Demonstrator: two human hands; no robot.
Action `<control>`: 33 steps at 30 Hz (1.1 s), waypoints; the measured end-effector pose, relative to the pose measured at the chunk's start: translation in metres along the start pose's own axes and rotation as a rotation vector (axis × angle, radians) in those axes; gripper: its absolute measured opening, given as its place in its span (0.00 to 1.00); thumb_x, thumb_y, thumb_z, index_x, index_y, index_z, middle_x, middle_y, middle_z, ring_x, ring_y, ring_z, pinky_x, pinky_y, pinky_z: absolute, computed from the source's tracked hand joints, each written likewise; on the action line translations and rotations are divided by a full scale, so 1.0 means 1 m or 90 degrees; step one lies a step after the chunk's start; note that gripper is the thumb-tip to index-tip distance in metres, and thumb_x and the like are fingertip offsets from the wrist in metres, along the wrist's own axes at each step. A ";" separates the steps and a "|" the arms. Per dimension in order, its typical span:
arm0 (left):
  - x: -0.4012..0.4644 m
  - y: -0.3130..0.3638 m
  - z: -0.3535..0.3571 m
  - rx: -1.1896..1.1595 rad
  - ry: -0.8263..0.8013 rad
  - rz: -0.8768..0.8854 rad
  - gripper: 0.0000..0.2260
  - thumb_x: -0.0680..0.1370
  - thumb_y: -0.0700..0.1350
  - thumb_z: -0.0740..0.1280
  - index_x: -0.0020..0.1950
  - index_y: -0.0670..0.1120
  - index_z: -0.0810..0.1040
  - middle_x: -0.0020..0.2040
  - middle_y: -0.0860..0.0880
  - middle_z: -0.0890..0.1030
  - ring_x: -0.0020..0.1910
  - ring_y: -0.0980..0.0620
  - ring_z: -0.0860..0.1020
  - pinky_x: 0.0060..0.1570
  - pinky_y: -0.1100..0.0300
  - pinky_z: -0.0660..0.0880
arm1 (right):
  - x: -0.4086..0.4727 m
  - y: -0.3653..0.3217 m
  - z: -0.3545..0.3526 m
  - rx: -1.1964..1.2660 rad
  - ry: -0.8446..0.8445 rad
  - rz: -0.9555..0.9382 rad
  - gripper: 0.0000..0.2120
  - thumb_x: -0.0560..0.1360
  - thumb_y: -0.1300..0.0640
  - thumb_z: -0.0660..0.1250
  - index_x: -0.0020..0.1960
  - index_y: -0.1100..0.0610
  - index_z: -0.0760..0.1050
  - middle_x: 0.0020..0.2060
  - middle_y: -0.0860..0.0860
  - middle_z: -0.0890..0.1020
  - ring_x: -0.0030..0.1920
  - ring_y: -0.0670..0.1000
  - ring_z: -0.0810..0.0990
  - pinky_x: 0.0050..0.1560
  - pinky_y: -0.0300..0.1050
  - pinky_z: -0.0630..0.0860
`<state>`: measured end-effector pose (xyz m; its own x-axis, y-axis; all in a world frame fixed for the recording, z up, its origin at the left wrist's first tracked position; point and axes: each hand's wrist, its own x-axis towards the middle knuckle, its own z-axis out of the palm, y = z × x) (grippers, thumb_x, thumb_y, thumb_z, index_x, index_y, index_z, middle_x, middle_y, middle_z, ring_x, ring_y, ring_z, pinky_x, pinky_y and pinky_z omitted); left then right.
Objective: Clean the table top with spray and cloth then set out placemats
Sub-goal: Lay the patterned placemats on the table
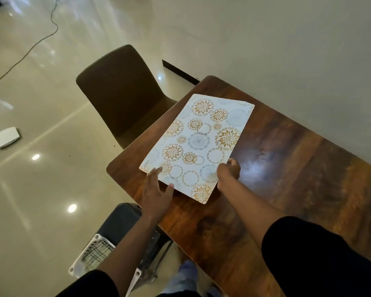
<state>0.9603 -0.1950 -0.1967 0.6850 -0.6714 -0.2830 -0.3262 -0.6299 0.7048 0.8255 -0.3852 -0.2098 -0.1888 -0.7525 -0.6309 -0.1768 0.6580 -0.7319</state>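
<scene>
Left hand (156, 189) touches, right hand (228, 171) pinches placemat (199, 144) edge.

Glossy dark wood-grain table top (287, 168); smooth, matt printed placemat (198, 144); polished, mirror-shiny floor tiles (41, 179); soft matt brown chair (118, 93) upholstery.

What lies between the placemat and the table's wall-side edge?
Only bare wooden table top, with a light glare, from the placemat to that edge, in the head view.
</scene>
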 end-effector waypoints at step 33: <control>0.047 -0.083 0.045 0.248 -0.089 0.153 0.64 0.67 0.85 0.59 0.88 0.49 0.37 0.87 0.46 0.31 0.84 0.40 0.29 0.82 0.32 0.37 | 0.080 -0.035 -0.007 -0.957 -0.218 -0.433 0.49 0.76 0.41 0.74 0.85 0.45 0.46 0.85 0.50 0.44 0.82 0.64 0.47 0.74 0.67 0.64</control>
<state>0.9901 -0.1920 -0.2974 0.4745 -0.8453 -0.2454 -0.7026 -0.5317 0.4730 0.8099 -0.4686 -0.2328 0.4716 -0.7285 -0.4968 -0.8697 -0.4774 -0.1256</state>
